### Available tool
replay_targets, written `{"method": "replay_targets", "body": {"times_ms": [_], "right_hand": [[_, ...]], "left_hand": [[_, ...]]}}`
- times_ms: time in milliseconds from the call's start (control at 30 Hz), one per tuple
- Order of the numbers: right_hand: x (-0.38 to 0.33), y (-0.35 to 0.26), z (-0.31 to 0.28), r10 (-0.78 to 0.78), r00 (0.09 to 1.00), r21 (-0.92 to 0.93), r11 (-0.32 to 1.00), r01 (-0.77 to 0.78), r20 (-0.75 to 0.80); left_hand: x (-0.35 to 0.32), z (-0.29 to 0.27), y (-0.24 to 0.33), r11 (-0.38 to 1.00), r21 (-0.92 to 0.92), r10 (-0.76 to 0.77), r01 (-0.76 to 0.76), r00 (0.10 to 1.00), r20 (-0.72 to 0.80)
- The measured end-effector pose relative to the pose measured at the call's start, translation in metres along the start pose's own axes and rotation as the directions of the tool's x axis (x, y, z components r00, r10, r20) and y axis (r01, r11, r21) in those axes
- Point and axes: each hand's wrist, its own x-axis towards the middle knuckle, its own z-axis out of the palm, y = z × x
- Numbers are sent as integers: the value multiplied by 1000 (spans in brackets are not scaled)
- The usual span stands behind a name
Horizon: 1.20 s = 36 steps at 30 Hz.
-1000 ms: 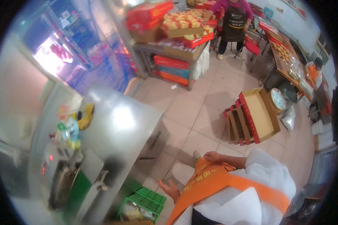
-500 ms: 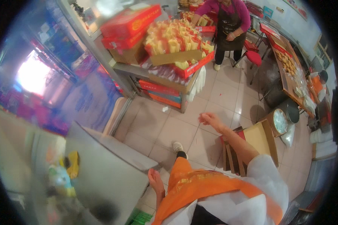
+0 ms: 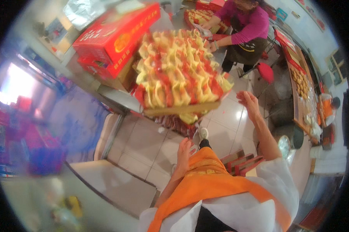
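- Tray [image 3: 180, 77] of yellow and red wrappers sits at the table's [image 3: 104, 92] front edge, untouched.
- Right hand [image 3: 248, 101] reaches near it, fingers spread, grasping nothing.
- Left hand [image 3: 185, 149] hangs loose, empty.

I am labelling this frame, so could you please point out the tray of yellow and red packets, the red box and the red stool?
Tray [image 3: 180, 109], head view, its front wooden edge.
Red box [image 3: 116, 36], head view, its top face.
Red stool [image 3: 265, 72], head view, its seat.

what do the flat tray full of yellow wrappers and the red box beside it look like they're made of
Tray: looks like plain brown cardboard, matte, with a raw tan front edge. The yellow wrappers in it seem thin crinkled paper or film; blur leaves that open. Red box: likely printed cardboard with a slight gloss, sharp folded corners. Neither hand touches them.
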Motion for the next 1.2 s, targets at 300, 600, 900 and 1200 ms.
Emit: {"method": "replay_targets", "body": {"times_ms": [300,600,900,1200], "right_hand": [[368,-8,100,240,937,24,967,-254,252],[518,27,191,378,770,-133,922,-364,514],[572,50,210,307,697,-249,950,-187,648],[561,63,240,266,675,-332,943,-32,689]], "left_hand": [[87,91,4,898,-429,-299,99,852,-429],[139,142,-33,588,-432,50,-684,564,-824],[142,204,-77,350,-223,-200,-910,160,-967],[162,200,-84,212,-153,-344,-965,73,-936]]}}
